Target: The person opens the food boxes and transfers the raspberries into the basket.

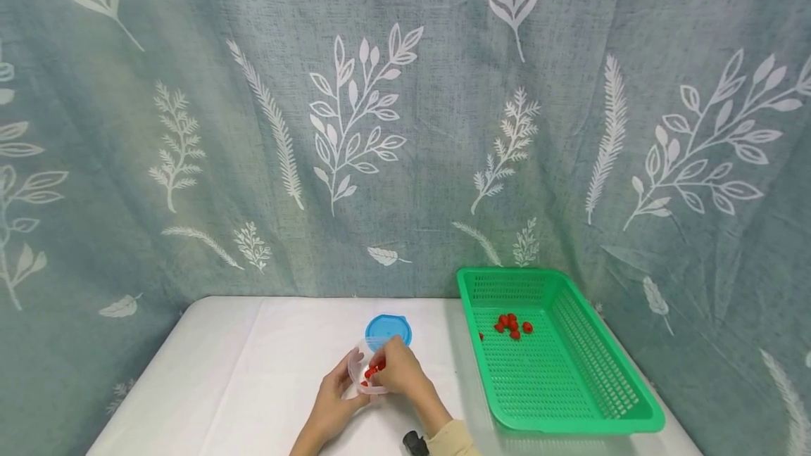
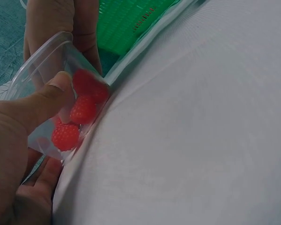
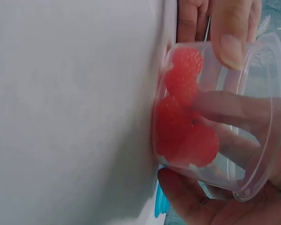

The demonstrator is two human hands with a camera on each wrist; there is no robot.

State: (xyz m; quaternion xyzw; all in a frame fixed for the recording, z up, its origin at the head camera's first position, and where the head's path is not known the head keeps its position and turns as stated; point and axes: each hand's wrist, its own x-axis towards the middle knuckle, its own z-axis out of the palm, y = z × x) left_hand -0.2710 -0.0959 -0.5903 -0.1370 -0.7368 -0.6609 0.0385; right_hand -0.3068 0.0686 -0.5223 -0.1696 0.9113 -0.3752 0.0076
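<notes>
A small clear plastic tub [image 1: 374,390] stands on the white-covered table with several red raspberries [image 3: 174,124] at its bottom. My left hand [image 1: 336,396] grips the tub from the left, its thumb [image 2: 53,93] against the wall and the other fingers round the far side. From the right, my right hand [image 1: 400,369] reaches into the tub through its open top. Two of its fingers close in on a raspberry, seen through the wall in the right wrist view, while another finger stays outside against the tub. A round blue lid [image 1: 399,326] lies just behind the tub.
A large green plastic basket [image 1: 551,389] stands on the right side of the table, with several more raspberries [image 1: 510,324] on its floor. Behind the white tablecloth [image 1: 304,336] hangs a grey-green leaf-print curtain [image 1: 431,160]. Something dark [image 1: 415,443] sits by the right cuff.
</notes>
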